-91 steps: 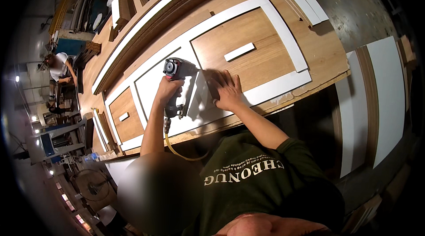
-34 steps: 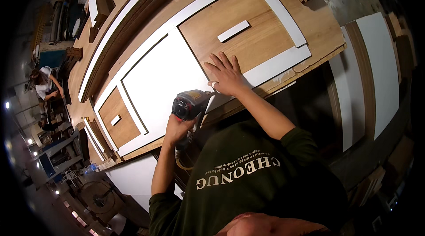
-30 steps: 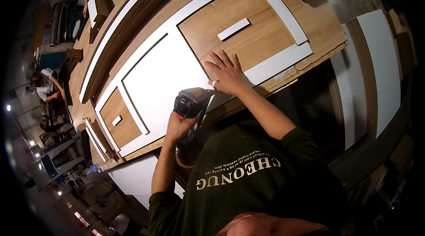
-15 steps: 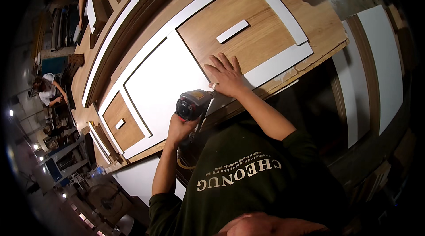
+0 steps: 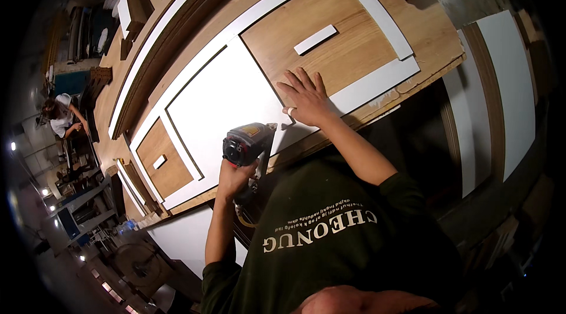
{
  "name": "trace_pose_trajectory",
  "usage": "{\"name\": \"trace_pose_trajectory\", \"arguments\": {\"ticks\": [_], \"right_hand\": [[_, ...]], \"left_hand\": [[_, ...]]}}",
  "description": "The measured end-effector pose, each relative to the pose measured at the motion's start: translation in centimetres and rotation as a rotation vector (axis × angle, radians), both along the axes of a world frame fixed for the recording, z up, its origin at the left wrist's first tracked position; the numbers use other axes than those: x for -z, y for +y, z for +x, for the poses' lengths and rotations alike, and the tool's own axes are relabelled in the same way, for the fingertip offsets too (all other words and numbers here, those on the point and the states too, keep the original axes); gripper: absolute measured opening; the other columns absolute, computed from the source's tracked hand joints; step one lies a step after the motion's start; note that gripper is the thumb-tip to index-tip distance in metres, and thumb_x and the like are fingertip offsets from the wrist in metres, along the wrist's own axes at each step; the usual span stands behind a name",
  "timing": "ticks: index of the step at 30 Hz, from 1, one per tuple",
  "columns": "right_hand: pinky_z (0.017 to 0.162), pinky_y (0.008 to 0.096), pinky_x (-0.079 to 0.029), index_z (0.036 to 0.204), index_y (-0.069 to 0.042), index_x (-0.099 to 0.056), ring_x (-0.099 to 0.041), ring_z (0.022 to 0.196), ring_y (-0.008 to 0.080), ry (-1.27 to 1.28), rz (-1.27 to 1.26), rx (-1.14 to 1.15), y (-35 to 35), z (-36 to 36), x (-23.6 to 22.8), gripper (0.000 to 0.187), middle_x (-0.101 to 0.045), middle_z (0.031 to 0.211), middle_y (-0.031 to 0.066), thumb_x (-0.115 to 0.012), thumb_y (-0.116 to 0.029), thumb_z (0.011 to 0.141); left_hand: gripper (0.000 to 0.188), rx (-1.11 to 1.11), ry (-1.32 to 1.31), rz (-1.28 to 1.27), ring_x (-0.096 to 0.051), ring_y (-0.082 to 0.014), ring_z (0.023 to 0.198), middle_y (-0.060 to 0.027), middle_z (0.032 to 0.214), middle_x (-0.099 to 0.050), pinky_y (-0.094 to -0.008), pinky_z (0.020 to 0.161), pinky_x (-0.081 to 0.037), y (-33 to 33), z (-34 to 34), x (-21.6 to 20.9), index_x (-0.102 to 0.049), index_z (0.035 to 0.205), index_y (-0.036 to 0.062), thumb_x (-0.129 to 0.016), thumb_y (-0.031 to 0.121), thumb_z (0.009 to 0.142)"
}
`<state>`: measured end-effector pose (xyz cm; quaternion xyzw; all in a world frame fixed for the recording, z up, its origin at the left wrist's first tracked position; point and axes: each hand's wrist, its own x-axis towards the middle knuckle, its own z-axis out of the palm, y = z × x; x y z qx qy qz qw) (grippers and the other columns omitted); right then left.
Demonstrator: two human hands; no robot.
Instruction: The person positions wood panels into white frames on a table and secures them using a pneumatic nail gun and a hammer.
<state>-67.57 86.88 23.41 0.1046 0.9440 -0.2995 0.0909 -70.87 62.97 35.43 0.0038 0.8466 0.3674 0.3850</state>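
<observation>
My left hand [image 5: 236, 177] is wrapped round the grip of a grey and black nail gun [image 5: 249, 140]. The gun's nose points right, toward my other hand, over the near edge of a white panel [image 5: 227, 93]. Fingers spread, my right hand [image 5: 308, 102] presses flat where that panel meets the white frame strip [image 5: 374, 86]. The frame surrounds the panel and wood-coloured openings at both ends. A short white strip [image 5: 316, 40] lies in the right opening, and a smaller white block [image 5: 160, 161] in the left one. Below the gun, a hose [image 5: 243, 218] is partly visible.
Stacked long curved white-edged boards [image 5: 154, 49] lie beyond the frame on the wooden table [image 5: 433, 34]. White panels [image 5: 506, 90] stand at the right. Two other people are at the far left, one in a white shirt [image 5: 61, 116]. A large fan [image 5: 140, 267] stands lower left.
The nail gun in my left hand has moved a little left, and its nose is now farther from my right hand. My right hand stays spread at the panel joint.
</observation>
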Motion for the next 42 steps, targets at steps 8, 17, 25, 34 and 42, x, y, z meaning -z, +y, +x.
{"name": "trace_pose_trajectory", "arguments": {"ticks": [8, 17, 25, 34, 42], "right_hand": [[0.114, 0.0528, -0.002, 0.145, -0.025, -0.034, -0.007, 0.145, 0.0254, 0.040, 0.031, -0.012, -0.3, 0.2, 0.7, 0.068, -0.017, 0.156, 0.0025, -0.060, -0.044, 0.084], [0.112, 0.0590, -0.006, 0.144, -0.024, -0.037, -0.013, 0.144, 0.0302, 0.089, 0.113, 0.005, -0.9, -0.7, 1.0, 0.069, -0.024, 0.154, 0.0054, -0.064, -0.041, 0.082], [0.112, 0.0481, -0.020, 0.135, -0.016, -0.046, -0.027, 0.138, 0.0260, 0.245, -0.006, -0.067, 2.7, 1.0, 1.4, 0.060, -0.035, 0.146, 0.0070, -0.064, -0.034, 0.081], [0.110, 0.0448, -0.026, 0.135, -0.006, -0.042, -0.034, 0.132, 0.0322, 0.453, 0.237, 0.464, 22.4, 0.3, 1.6, 0.068, -0.040, 0.140, 0.0138, -0.071, -0.024, 0.076], [0.100, 0.0442, -0.040, 0.137, -0.006, -0.040, -0.047, 0.121, 0.0370, 0.187, -0.032, 0.560, 29.4, -7.2, 1.9, 0.075, -0.044, 0.135, 0.0182, -0.071, -0.035, 0.075]], "left_hand": [[0.023, 0.052, -0.009, 0.013, -0.057, -0.0097, 0.060, -0.0027, 0.071, -0.062, -0.0283, 0.055, -0.048, 0.3, 0.3, 1.1, -0.065, 0.096, 0.0018, -0.070, 0.013, 0.077], [0.034, 0.191, -0.013, -0.175, -0.058, -0.0104, 0.067, -0.0042, 0.078, -0.064, -0.0305, 0.060, -0.048, -0.3, -0.5, 1.6, -0.064, 0.096, 0.0025, -0.073, 0.025, 0.073], [0.032, -0.166, 0.023, 0.136, -0.058, -0.0119, 0.066, -0.0026, 0.082, -0.063, -0.0279, 0.060, -0.049, -2.4, 3.8, 0.7, -0.062, 0.103, 0.0003, -0.072, 0.009, 0.074], [0.030, -0.117, 0.327, 0.078, -0.059, -0.0126, 0.060, -0.0049, 0.074, -0.062, -0.0281, 0.054, -0.048, 0.2, -1.7, -2.3, -0.059, 0.100, -0.0009, -0.073, 0.007, 0.074], [0.031, 0.009, 0.419, 0.047, -0.060, -0.0131, 0.060, -0.0064, 0.074, -0.064, -0.0265, 0.055, -0.048, 10.0, -9.7, -7.5, -0.060, 0.102, -0.0014, -0.073, 0.007, 0.076]]}}
